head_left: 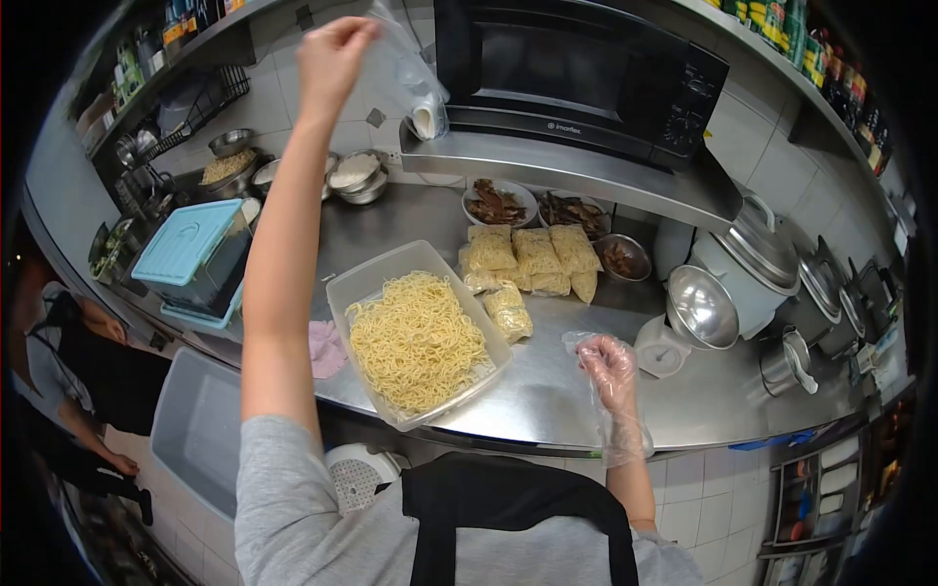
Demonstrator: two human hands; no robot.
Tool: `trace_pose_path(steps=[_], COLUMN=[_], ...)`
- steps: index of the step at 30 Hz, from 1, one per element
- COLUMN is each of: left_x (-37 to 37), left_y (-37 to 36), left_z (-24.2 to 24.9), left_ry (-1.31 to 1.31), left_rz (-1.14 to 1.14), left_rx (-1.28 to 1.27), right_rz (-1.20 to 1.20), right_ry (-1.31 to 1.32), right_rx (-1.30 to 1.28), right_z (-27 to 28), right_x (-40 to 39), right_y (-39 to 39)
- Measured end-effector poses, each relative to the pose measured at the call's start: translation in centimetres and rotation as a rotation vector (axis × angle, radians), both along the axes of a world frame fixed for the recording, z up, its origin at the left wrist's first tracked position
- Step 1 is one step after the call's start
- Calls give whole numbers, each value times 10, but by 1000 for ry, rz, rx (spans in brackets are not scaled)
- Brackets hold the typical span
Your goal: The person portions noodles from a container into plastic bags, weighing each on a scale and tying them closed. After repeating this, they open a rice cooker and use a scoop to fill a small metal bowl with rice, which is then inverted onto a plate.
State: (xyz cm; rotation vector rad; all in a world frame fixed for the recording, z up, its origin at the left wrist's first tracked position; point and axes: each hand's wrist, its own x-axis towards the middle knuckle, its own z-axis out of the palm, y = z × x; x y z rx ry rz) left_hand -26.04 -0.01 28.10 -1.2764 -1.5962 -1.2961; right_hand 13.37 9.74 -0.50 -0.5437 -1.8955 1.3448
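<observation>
My left hand (335, 61) is raised high beside the oven, its fingers pinched at the top of a clear plastic bag (405, 73). The bag hangs down towards the shelf edge, with a white ring-shaped end (425, 121) at its bottom. Over the counter's front, my right hand (610, 369) wears a loose clear plastic glove; its fingers are curled closed and I see nothing in them. Between my arms, a translucent plastic tub (467, 379) holds a heap of yellow noodles (415, 337). Bagged noodles (535, 256) are stacked behind it, with another pack (508, 313) beside the tub.
A black oven (547, 73) stands on a steel shelf (576, 166). To the right are a kitchen scale (662, 347) with a steel bowl (703, 307) and large pots. A blue-lidded box (188, 242) and a pink cloth (327, 349) lie left. Another person (83, 361) stands at far left.
</observation>
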Motion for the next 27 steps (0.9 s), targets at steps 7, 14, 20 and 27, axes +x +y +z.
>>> trace_pose_path(steps=[7, 14, 20, 27], left_x=[109, 134, 125, 114], left_y=[-52, -64, -83, -115], left_z=[-74, -128, -147, -178], left_ry=[-334, -667, -819, -997], left_rz=[-449, -780, -879, -745], left_rx=[-141, -439, -567, -655], right_rz=[8, 186, 771, 667], right_ry=[249, 300, -64, -9], right_rx=[274, 579, -181, -201], right_z=[47, 109, 111, 95], right_x=[-51, -98, -108, -109], right_y=[-4, 4, -4, -5])
